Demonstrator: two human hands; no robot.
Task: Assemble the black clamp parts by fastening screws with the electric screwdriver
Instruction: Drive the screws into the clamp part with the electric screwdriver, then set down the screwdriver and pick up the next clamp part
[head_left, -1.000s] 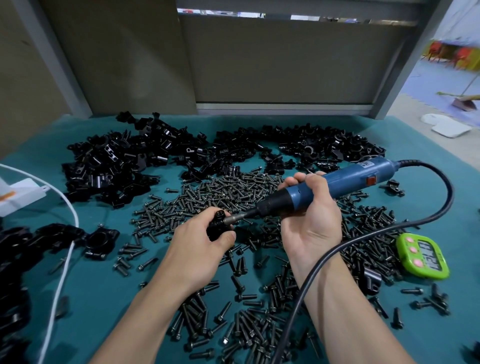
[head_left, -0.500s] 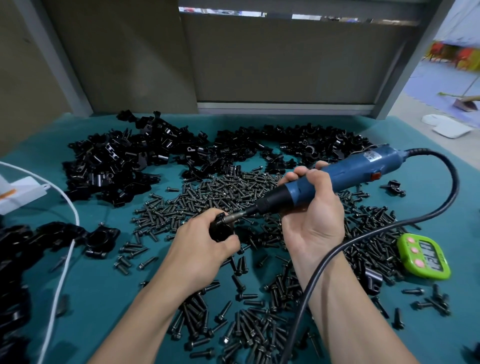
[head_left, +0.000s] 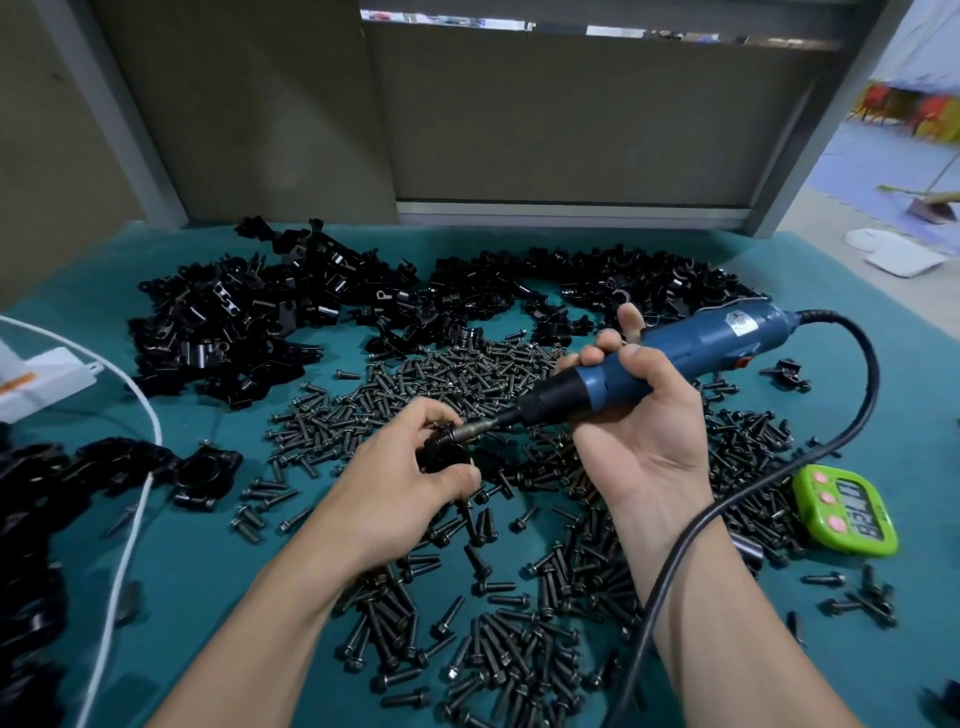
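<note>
Currently judged mid-fastening, bit (head_left: 475, 430) engaged at the work.

Black clamp part (head_left: 441, 456): held clear of the tabletop (head_left: 218, 545), over the near-left fringe of the screw heap (head_left: 447, 374). Gripped by the left hand (head_left: 395, 488), fingers (head_left: 435, 415) curled over its far side, thumb closing the near side. Mostly hidden by that grip.

Electric screwdriver (head_left: 675, 358): clasped in the right hand (head_left: 639, 421), fingers wrapped round the blue barrel just behind the black collar, palm turned up toward the camera, wrist low over the near-right part of the heap.

Governing relation: tool's long axis slopes from high at the heap's right side down to the clamp at its near-left fringe. Bit tip touching the top of the clamp, so the work lies leftward and a little below the right-hand fingers. Left hand the nearer, already on the part.

Screw under the bit: not distinguishable; seating depth cannot be told.

Cord (head_left: 779, 467): loops right of the heap and back across the right forearm; possible drag on the tool's alignment.

Recommended next: keep bit square to the clamp while driving.
</note>
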